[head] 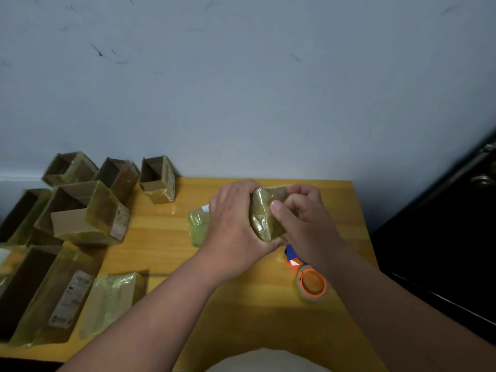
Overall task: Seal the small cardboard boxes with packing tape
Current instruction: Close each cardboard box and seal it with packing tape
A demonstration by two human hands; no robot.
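Nearest the person, on the yellow wooden table (241,304), a tape dispenser (312,281) with an orange core lies just beside the right forearm. Above it both hands lift a tape-wrapped small box (264,216) off the tabletop: the left hand (233,224) curls around its side while the right hand (303,210) pinches its upper end, thumb pressed on the face. Farther left, open cardboard boxes (88,210) crowd toward the grey wall (241,76).
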